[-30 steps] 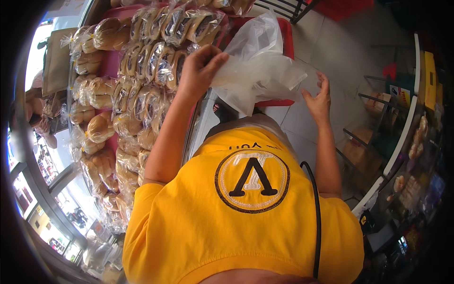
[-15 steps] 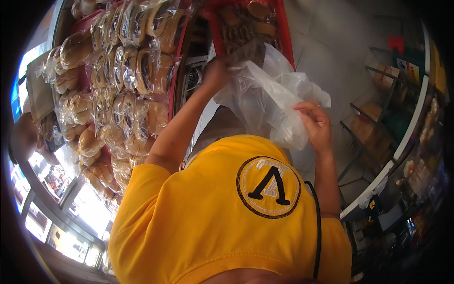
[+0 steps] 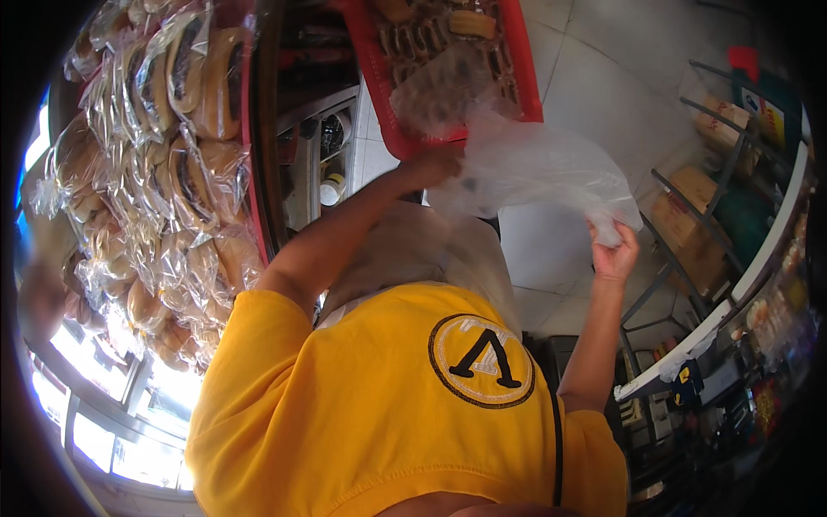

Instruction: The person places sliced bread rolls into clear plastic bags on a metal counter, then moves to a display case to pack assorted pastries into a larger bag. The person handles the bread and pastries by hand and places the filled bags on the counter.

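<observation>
A whitish translucent plastic bag (image 3: 551, 164) stretches in an arc between my two hands, in front of my lap. Its right end is bunched in my right hand (image 3: 614, 252), whose fingers are closed around it. My left hand (image 3: 438, 166) is closed at the bag's left side, by the near edge of a red plastic crate (image 3: 531, 82); its fingers are dark and slightly blurred. Inside the crate lie rows of filled bread pieces (image 3: 418, 39) and a tan roll (image 3: 472, 24). Clear plastic (image 3: 444, 82) covers part of them.
To the left a red-edged rack holds many bread loaves (image 3: 185, 77) in clear wrappers. Cardboard boxes (image 3: 689, 215) sit on a dark metal-framed shelf (image 3: 719, 185) at the right. Pale tiles (image 3: 594, 60) make up the floor. A blurred person (image 3: 41, 293) is at the far left.
The bag has gone from crumpled to drawn out between my hands. Both hands sit lower and further right in the picture. The view has shifted, showing more of the crate.
</observation>
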Available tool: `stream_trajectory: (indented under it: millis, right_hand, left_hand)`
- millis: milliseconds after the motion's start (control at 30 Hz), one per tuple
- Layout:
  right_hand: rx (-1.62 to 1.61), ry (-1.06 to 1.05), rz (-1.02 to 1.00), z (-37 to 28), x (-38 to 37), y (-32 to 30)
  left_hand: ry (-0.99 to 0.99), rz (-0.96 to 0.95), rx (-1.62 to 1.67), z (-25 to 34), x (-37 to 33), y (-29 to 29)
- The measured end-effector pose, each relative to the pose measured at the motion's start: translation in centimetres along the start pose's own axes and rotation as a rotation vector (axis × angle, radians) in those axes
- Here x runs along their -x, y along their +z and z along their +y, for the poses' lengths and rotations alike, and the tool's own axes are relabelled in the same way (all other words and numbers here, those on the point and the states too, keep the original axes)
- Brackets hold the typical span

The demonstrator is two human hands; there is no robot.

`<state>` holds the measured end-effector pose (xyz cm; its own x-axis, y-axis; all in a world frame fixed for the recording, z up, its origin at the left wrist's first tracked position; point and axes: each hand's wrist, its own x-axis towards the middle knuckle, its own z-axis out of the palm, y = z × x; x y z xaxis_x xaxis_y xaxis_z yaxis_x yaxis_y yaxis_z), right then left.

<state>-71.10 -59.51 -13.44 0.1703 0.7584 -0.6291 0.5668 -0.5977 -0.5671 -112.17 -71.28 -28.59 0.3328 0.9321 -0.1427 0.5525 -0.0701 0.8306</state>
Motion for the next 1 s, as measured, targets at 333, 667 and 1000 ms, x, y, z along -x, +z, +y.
stream_trajectory:
  millis: [333, 667, 1000]
  right_hand:
    - [0.504, -0.12, 0.183, 2.0, 1.8, 1.7]
    - [0.023, -0.078, 0.273, 0.3, -0.9, 4.5]
    - [-0.165, -0.359, 0.568, -7.8, -4.4, 1.6]
  left_hand:
    - [-0.744, -0.079, 1.019, -5.4, -10.3, -7.9]
    - [-0.647, -0.165, -0.458, -5.6, -12.7, 6.6]
    - [-0.668, -0.842, -0.326, -15.2, -2.4, 7.6]
